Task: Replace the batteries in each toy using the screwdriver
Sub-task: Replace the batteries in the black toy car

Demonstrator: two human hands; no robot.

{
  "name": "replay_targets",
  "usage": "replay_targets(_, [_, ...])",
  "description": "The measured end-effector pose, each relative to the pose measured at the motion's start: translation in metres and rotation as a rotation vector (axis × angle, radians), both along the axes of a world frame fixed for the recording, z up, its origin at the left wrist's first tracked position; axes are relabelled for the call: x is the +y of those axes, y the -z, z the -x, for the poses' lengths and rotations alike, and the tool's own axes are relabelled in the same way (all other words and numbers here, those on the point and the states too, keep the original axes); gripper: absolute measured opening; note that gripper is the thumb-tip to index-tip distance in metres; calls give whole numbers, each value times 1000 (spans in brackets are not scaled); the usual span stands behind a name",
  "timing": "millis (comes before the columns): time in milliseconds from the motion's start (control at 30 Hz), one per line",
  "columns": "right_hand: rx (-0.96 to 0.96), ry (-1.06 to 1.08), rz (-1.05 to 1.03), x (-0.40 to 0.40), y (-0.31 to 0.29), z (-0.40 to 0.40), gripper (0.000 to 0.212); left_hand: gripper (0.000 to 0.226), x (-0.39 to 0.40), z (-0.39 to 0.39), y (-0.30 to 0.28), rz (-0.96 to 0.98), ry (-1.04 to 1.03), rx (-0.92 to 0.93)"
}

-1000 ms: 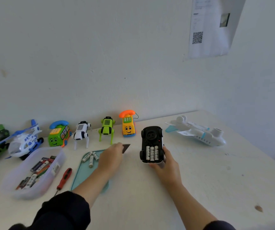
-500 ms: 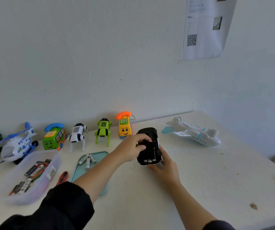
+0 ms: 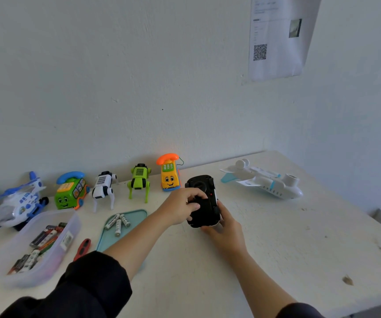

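Both hands are on the toy car (image 3: 204,203), upturned mid-tabletop (image 3: 276,249): my right hand (image 3: 225,228) cups its near end, my left hand (image 3: 181,206) presses curled fingers on its underside. A second ago three batteries showed there and my left hand held the cover; now all is black, so I judge the cover seated and screwing due. Screwdriver (image 3: 82,249) lies beside the teal tray (image 3: 139,214), reachable. Tabletop edge well right; open room nearside.

Plain indoor workroom, bare white wall with a printed QR-code sheet (image 3: 279,37) upper right, scuffed white table (image 3: 299,249), row of battery toys (image 3: 139,182) along the wall, tub of batteries (image 3: 40,244) lower left
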State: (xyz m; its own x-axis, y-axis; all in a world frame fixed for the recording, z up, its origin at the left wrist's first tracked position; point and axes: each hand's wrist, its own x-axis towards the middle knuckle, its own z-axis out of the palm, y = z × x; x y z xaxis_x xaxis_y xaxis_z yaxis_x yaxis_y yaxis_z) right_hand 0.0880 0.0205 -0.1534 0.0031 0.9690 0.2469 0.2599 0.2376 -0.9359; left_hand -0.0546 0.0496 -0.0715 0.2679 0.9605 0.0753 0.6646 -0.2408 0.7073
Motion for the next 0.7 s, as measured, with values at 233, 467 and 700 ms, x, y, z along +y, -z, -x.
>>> replay_targets(233, [-6, 1, 2, -1, -1, 0, 64, 28, 0, 0, 7, -45, -31, -18])
replay_targets(467, [10, 0, 4, -3, -2, 1, 63, 42, 2, 0, 18, -217, -53, 297])
replay_targets(700, [23, -13, 5, -3, -2, 0, 62, 38, 2, -2, 33, -343, -44, 424])
